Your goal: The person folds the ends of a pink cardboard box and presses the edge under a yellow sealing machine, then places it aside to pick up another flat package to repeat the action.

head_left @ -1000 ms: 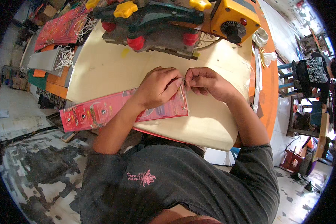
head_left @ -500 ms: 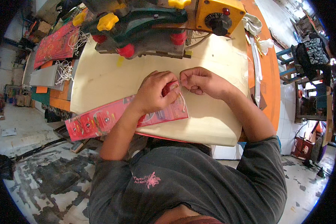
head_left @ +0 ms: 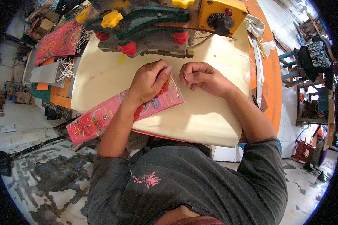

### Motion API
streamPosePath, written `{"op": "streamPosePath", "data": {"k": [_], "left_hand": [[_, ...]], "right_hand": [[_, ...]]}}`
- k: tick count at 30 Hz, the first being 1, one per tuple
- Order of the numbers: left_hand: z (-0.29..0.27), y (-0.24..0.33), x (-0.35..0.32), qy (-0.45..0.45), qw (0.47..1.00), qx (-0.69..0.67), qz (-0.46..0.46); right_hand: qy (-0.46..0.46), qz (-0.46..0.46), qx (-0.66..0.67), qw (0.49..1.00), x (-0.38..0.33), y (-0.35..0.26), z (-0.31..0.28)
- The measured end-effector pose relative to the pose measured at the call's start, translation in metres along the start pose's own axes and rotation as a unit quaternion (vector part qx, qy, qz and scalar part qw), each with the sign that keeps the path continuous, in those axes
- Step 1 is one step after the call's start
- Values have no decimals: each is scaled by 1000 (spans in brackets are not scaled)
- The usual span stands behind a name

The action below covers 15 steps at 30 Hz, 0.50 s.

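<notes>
Left hand (head_left: pixel 148 83) lies on the near end of a long red printed card (head_left: pixel 120 112), fingers curled and pressing it flat on the cream board of the table (head_left: pixel 214 123). Right hand (head_left: pixel 201 77) is just beside it, closed into a loose fist, the fingertips pinched together at the card's upper corner; whether it grips the thin white cord (head_left: pixel 175 87) there I cannot tell. The card's far end hangs over the table's left edge. Judging from this, the step is fixing or threading the cord at the card's end. A next move would need a fine pinch while the card is held steady.
</notes>
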<state>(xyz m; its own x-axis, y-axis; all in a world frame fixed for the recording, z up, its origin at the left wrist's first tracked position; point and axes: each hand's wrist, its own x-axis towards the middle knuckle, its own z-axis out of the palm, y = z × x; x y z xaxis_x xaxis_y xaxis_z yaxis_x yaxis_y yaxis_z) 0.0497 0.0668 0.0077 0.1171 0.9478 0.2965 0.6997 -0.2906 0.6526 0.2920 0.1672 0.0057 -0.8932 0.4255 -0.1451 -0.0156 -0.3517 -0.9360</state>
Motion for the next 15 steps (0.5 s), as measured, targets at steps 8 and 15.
{"op": "streamPosePath", "data": {"k": [8, 15], "left_hand": [[8, -2, 0, -29, 999, 8, 15], [-6, -25, 5, 13, 998, 51, -43]], "right_hand": [[-192, 58, -59, 978, -1, -8, -18], [-410, 232, -83, 878, -15, -16, 0]]}}
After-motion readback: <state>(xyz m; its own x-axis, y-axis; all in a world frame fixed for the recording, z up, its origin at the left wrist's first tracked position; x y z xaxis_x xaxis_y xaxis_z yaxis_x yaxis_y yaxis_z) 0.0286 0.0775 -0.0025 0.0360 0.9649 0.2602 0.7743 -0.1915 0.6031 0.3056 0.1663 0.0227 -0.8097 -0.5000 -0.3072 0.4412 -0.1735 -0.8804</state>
